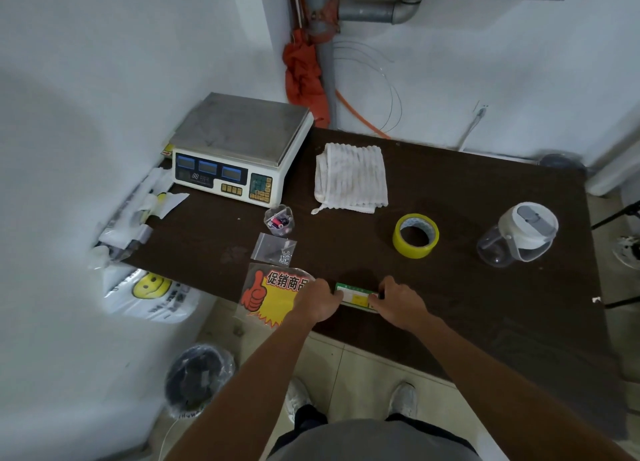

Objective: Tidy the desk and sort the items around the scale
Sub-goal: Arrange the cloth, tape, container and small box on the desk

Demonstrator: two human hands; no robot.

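Note:
A white electronic scale (239, 149) with a steel pan stands at the desk's back left corner. Near the front edge of the dark brown desk (467, 287), my left hand (318, 299) and my right hand (398, 299) grip the two ends of a stack of green and white label cards (356, 293). Left of it lies a red and yellow promotion sign (273, 298). A small zip bag of nuts (275, 249) and a clear cup of small parts (278, 221) sit in front of the scale.
A folded white cloth (351, 178) lies right of the scale. A yellow tape roll (415, 235) and a clear lidded jug (519, 234) sit further right. Plastic bags (149, 291) hang off the desk's left edge. A black bin (199, 377) stands on the floor.

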